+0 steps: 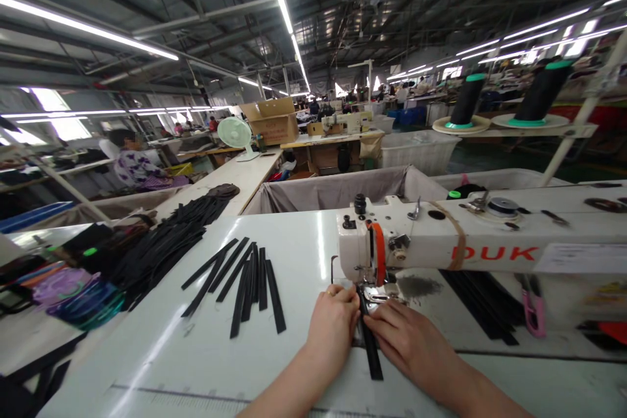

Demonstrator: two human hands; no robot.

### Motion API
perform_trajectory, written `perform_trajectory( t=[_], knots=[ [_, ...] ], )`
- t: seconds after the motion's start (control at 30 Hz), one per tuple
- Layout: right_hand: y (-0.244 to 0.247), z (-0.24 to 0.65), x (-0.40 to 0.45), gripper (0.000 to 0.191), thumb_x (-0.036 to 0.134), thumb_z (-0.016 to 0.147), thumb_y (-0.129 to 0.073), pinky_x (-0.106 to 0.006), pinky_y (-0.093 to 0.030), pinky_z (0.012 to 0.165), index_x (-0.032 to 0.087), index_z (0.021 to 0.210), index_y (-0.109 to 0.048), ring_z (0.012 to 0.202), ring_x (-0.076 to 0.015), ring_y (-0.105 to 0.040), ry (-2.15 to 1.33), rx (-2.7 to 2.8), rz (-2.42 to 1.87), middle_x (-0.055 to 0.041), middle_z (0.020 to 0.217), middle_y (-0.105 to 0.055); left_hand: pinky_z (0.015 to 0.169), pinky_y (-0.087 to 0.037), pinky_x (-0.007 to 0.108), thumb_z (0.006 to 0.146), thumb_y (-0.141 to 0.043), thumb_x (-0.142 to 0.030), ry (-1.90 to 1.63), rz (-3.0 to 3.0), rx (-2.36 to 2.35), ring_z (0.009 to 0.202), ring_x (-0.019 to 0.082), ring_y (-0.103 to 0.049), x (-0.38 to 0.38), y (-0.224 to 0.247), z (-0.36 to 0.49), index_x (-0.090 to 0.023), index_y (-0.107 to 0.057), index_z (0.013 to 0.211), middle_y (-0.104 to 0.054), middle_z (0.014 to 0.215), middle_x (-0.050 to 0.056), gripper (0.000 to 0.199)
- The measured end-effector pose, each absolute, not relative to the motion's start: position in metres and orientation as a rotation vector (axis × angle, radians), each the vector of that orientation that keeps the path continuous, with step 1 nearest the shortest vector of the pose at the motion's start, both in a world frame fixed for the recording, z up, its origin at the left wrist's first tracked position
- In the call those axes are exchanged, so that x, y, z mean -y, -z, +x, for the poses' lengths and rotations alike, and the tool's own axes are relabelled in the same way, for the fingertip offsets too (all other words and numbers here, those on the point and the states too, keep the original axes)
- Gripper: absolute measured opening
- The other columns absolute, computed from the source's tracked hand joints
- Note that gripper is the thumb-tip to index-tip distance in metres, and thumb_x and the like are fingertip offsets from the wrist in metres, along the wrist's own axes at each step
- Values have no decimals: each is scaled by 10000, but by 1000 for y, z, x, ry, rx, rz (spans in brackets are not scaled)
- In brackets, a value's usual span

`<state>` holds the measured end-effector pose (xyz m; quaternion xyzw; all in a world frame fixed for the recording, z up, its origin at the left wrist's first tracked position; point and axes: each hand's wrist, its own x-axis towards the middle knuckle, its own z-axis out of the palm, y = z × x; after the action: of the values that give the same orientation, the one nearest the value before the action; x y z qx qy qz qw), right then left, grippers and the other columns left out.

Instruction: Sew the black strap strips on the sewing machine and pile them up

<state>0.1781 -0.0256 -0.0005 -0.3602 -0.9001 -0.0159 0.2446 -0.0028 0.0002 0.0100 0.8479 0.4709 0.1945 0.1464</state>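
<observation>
Hands: here we are right at the needle, our left hand [333, 326] and right hand [414, 343] close together, fingers clamped on a black strip [372, 356].
Strip: it runs up under the presser foot [377, 292] of the white sewing machine [441, 235], its free end lying toward us on the table [147, 359].
Left of us: a fanned group of cut black strips [242, 290] lies on the table, with a heaped pile of black strips [166, 251] beyond it, beside colourful fabric pieces [73, 297].
Right of us: pink-handled snips [533, 313] lie next to more black strips [482, 307], just below the machine arm.
Up ahead: two black thread cones [541, 81] on their stands, a white fan [235, 132], a cardboard box [269, 121], and a co-worker [137, 166] in a patterned top, far left.
</observation>
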Motion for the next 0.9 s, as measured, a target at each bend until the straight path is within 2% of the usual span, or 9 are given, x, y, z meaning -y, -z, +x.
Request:
perform_trajectory(
  t=[0.13,0.23,0.37,0.57,0.77,0.9],
  knots=[
    [-8,184,29,166,171,895,-536,-270,-480,753,235,921,-687,820,-150,-595,-244,2470,-883,-17,830,-631,922,-472,384,872,-527,-88,-599,2411,-1339,1018,214,-548,0,-8,-5,-209,-652,987,-640,1199,29,209],
    [-11,185,30,160,188,894,-537,-270,-472,768,233,883,-689,828,-148,-594,-282,2449,-870,-15,829,-635,933,-470,387,874,-531,-97,-600,2409,-1341,1016,216,-539,0,-5,-5,-204,-659,947,-638,1198,25,182],
    [-8,182,26,199,181,927,-491,-286,-472,777,211,865,-677,834,-156,-587,-206,2420,-918,-23,836,-633,935,-470,384,872,-532,-98,-583,2415,-1342,1022,225,-536,0,-7,-4,-190,-664,903,-630,1212,34,164],
    [0,180,19,175,161,904,-527,-318,-494,776,224,1008,-654,862,-188,-591,40,2427,-993,-29,871,-632,892,-484,390,884,-478,-85,-611,2436,-1346,969,221,-551,2,-9,-2,-194,-659,855,-662,1078,51,213],
    [6,176,15,243,145,901,-510,-341,-515,739,186,1121,-604,860,-209,-612,195,2422,-1095,-67,974,-657,938,-472,395,888,-462,-95,-649,2469,-1340,1003,228,-541,0,-1,-2,-184,-664,901,-644,1152,59,221],
    [7,174,15,264,125,898,-498,-347,-517,724,174,1139,-596,843,-214,-618,221,2455,-1124,-78,993,-658,916,-486,397,908,-437,-119,-652,2496,-1356,970,231,-550,1,0,0,-173,-663,913,-658,1121,72,232]
  ],
)
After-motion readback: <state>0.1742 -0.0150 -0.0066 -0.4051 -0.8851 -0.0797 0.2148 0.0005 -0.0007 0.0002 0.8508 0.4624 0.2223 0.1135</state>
